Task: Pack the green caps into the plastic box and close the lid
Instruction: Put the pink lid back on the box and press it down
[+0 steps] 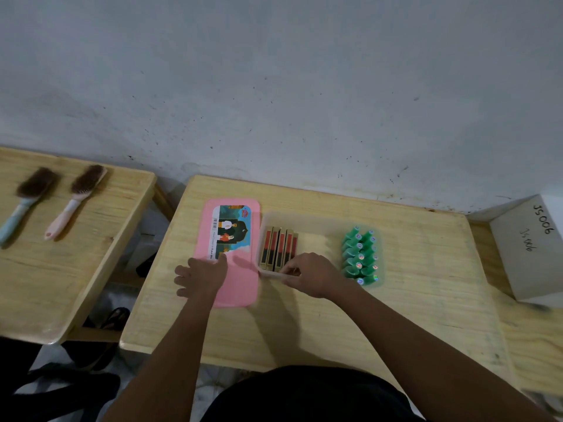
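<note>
A clear plastic box (320,217) lies on the wooden table (426,300). Several green caps (359,257) lie in two rows inside its right end. Red-and-black flat packs (278,246) stand in its left end. The box's pink lid (240,289), with a picture label, lies flat on the table just left of the box. My left hand (202,277) rests on the lid's near left part with fingers spread. My right hand (310,274) is at the box's near rim beside the packs, fingers pinched on the rim.
A second wooden table (76,269) stands to the left with two brushes on it, one blue-handled (30,196), one pink-handled (77,197). A white carton (530,248) sits at the far right. The wall runs behind both tables.
</note>
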